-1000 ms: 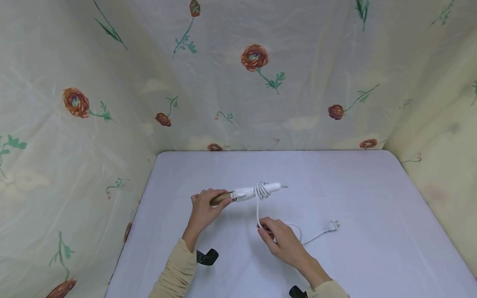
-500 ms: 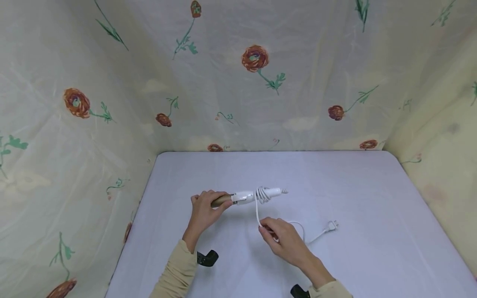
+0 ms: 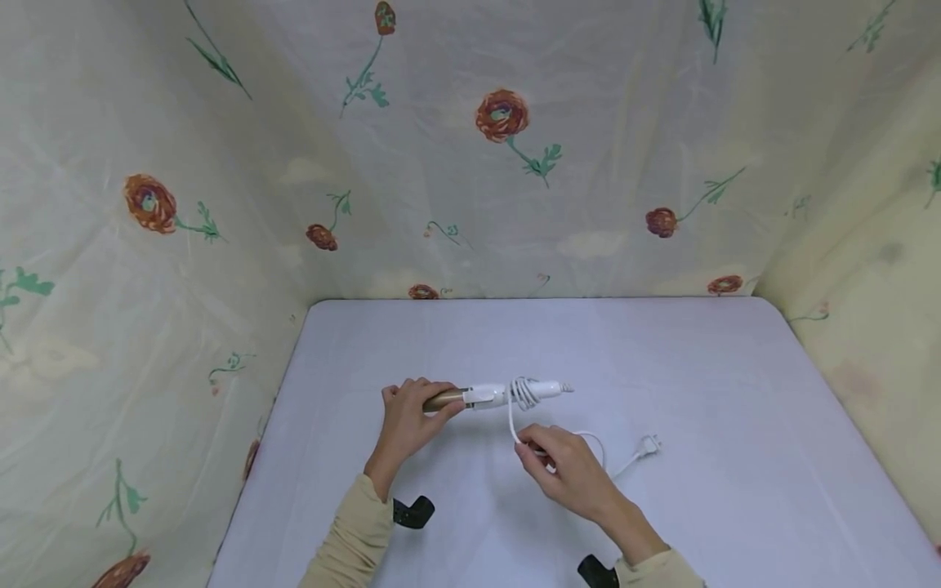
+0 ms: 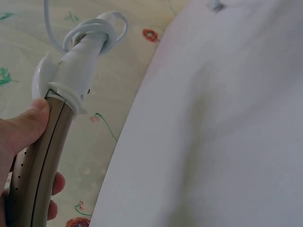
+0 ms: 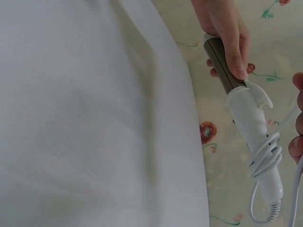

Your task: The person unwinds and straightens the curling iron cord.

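A curling iron (image 3: 485, 397) with a white handle and a gold-brown barrel is held above the table. My left hand (image 3: 408, 420) grips it by the barrel; the left wrist view shows the thumb along the barrel (image 4: 40, 156) and fingertips behind it. White cord loops (image 5: 266, 158) are wound several times round the handle. From them the cord (image 3: 511, 420) runs down to my right hand (image 3: 569, 474), which pinches it between thumb and fingers. Past that hand the cord curves to a two-pin plug (image 3: 649, 446) on the table. Only fingertips of the right hand (image 5: 297, 137) show in the right wrist view.
A white table (image 3: 735, 367) lies under the hands. Flower-printed cloth (image 3: 588, 163) rises behind it and at both sides. Black devices (image 3: 414, 512) sit at both wrists, by the beige sleeves (image 3: 349, 535).
The curling iron has come down and slightly right, nearer my right hand, and lies more level. My right hand has shifted a little right with the cord. The plug has slid slightly left.
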The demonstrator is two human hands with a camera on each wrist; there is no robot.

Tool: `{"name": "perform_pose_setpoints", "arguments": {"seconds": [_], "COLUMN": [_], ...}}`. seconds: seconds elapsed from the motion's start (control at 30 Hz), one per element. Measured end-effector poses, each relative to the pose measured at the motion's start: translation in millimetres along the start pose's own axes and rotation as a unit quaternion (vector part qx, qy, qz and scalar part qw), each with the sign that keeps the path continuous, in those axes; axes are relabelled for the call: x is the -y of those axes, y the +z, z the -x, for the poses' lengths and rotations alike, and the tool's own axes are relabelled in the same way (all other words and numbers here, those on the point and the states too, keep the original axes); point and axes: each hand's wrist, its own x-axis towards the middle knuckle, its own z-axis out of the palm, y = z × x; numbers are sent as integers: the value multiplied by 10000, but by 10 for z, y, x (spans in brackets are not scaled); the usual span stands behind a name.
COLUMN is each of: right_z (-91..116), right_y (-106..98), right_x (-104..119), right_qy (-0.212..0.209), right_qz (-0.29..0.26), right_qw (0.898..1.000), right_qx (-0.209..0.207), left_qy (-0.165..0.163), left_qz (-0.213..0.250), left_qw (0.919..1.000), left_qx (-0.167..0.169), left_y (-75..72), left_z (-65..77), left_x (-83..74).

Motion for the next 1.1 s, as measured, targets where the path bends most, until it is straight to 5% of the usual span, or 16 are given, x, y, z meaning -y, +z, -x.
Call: {"name": "perform_pose_setpoints", "arguments": {"seconds": [0.5,1.1], "right_z": [-176,-375], "right_y": [-197,-349], "right_x": [-82,-347], "right_qy": [-367,-180], "right_qz": [-33,-32], "right_qw": [9991,9989], "right_qx": [203,-425], "left_qy": [29,218], "left_qz": [-88,39], "left_qw": [9997,9989], "left_qx": [215,406], "left_y": [9,39], "left_z": [36,77], "left_x": [29,58]}}
